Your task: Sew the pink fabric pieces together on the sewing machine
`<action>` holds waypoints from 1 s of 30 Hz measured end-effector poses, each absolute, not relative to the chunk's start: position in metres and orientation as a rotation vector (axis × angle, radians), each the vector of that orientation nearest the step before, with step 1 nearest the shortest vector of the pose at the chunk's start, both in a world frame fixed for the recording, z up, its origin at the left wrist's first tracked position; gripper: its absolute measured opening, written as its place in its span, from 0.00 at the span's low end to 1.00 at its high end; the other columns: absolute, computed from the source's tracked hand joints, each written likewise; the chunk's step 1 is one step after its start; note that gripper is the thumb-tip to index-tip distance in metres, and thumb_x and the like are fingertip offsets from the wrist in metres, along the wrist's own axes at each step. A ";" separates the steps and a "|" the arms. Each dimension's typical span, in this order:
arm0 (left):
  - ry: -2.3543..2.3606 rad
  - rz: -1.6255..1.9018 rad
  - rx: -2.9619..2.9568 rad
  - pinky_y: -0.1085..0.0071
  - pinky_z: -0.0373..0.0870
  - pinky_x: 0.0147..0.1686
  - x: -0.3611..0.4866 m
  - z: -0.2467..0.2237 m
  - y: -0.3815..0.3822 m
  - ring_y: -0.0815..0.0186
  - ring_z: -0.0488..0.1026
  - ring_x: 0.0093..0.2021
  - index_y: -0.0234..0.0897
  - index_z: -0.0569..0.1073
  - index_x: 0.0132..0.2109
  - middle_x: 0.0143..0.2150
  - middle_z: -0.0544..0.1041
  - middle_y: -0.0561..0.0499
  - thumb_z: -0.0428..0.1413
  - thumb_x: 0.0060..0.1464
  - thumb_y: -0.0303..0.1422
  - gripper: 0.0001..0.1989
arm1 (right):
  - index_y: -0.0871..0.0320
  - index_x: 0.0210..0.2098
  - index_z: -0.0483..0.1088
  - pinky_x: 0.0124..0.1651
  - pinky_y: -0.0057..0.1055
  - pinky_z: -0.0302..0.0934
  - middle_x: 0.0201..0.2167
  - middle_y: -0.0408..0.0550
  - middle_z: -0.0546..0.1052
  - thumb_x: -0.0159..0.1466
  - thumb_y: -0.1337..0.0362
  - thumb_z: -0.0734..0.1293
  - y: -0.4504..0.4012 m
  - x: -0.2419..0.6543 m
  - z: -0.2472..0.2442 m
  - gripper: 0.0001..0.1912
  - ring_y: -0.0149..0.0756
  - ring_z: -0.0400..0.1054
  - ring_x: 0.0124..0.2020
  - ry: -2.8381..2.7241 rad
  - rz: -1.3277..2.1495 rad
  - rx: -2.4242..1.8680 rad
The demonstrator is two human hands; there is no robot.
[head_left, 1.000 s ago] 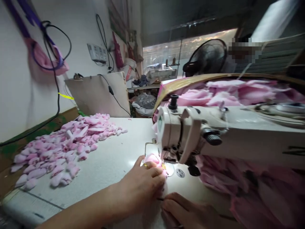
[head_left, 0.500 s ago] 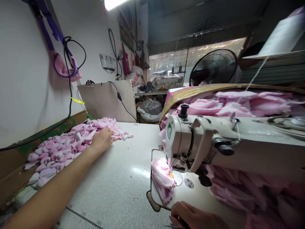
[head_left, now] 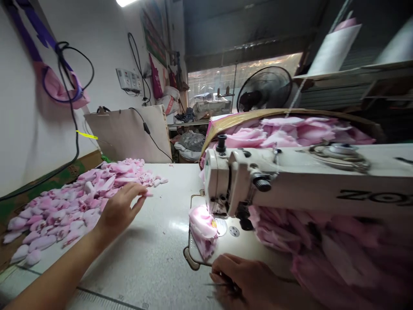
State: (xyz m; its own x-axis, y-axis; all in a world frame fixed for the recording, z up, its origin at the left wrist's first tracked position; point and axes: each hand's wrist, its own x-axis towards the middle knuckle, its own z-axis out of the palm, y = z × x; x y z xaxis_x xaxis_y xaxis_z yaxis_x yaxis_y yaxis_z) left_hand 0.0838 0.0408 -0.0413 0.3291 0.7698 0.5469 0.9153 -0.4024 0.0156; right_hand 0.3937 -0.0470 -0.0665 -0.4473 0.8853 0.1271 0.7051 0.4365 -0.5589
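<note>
Your white sewing table (head_left: 151,275) carries a sewing machine (head_left: 258,185). Left of the machine, your left hand (head_left: 119,211) hovers with fingers spread, at the edge of a heap of pink fabric pieces (head_left: 71,211). In front of it, your right hand (head_left: 241,277) is curled; you cannot tell what it grips. A pink fabric piece (head_left: 202,228) lies under the presser foot (head_left: 213,213).

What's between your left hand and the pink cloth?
In the head view, the white table top lies between the left hand and the pink cloth.
</note>
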 end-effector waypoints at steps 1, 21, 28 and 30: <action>-1.306 -0.789 -2.371 0.69 0.68 0.44 0.094 -0.043 0.028 0.66 0.70 0.44 0.38 0.68 0.42 0.41 0.72 0.49 0.49 0.61 0.28 0.04 | 0.53 0.25 0.62 0.26 0.27 0.49 0.22 0.37 0.70 0.57 0.71 0.61 -0.047 0.394 -0.065 0.07 0.29 0.62 0.23 -2.234 0.639 -1.331; -1.736 -1.092 -3.429 0.71 0.67 0.38 0.205 -0.069 -0.022 0.67 0.70 0.40 0.41 0.67 0.47 0.44 0.72 0.50 0.49 0.62 0.34 0.08 | 0.55 0.27 0.67 0.22 0.24 0.46 0.17 0.34 0.63 0.58 0.62 0.67 -0.034 0.399 -0.078 0.05 0.25 0.55 0.19 -1.574 1.267 -1.313; -2.113 -1.261 -3.639 0.74 0.62 0.30 0.209 -0.074 -0.016 0.70 0.64 0.31 0.37 0.71 0.41 0.34 0.71 0.51 0.51 0.59 0.43 0.14 | 0.56 0.27 0.68 0.26 0.25 0.47 0.20 0.35 0.63 0.59 0.62 0.66 -0.035 0.396 -0.077 0.06 0.26 0.54 0.23 -1.743 1.039 -1.332; -2.116 -1.292 -3.663 0.74 0.62 0.31 0.209 -0.074 -0.016 0.70 0.63 0.31 0.36 0.71 0.40 0.35 0.71 0.51 0.51 0.59 0.43 0.14 | 0.56 0.27 0.67 0.26 0.25 0.47 0.20 0.35 0.63 0.60 0.64 0.65 -0.035 0.396 -0.076 0.06 0.26 0.53 0.24 -1.756 1.042 -1.305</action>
